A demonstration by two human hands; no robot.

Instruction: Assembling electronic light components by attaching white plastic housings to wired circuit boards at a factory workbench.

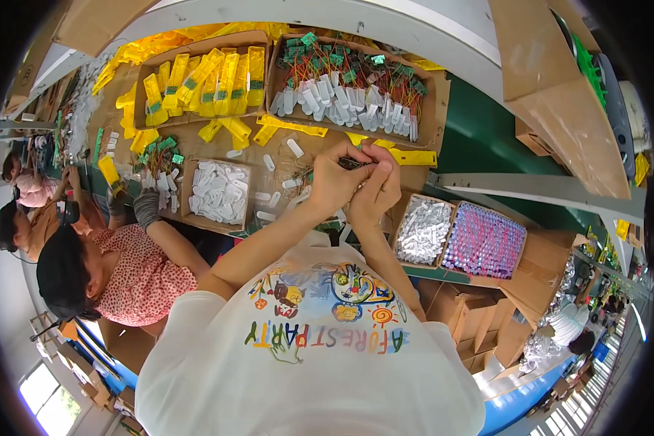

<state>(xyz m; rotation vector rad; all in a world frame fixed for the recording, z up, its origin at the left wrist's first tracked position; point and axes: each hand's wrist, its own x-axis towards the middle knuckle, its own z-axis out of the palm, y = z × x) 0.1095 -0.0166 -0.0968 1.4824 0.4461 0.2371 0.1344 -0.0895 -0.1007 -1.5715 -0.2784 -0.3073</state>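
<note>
My left hand [334, 178] and my right hand [376, 190] meet over the near edge of the bench, fingertips pinched together. Something small and dark sits between them, mostly hidden by the fingers, and I cannot make out what it is. Loose white plastic covers [295, 148] lie to the left of my hands. Just beyond them are flat yellow plastic casings [413, 158]. A carton behind these [437, 109] holds green circuit boards [309, 40] with red and yellow wires and white plastic pieces at their ends.
A carton of yellow casings [229, 81] stands at the far left, nearer a box of white covers [218, 192]. To my right are boxes of small white parts [423, 229] and pink-purple cylinders [485, 241]. A gloved co-worker [134, 269] sits at my left; a metal post [538, 187] crosses at right.
</note>
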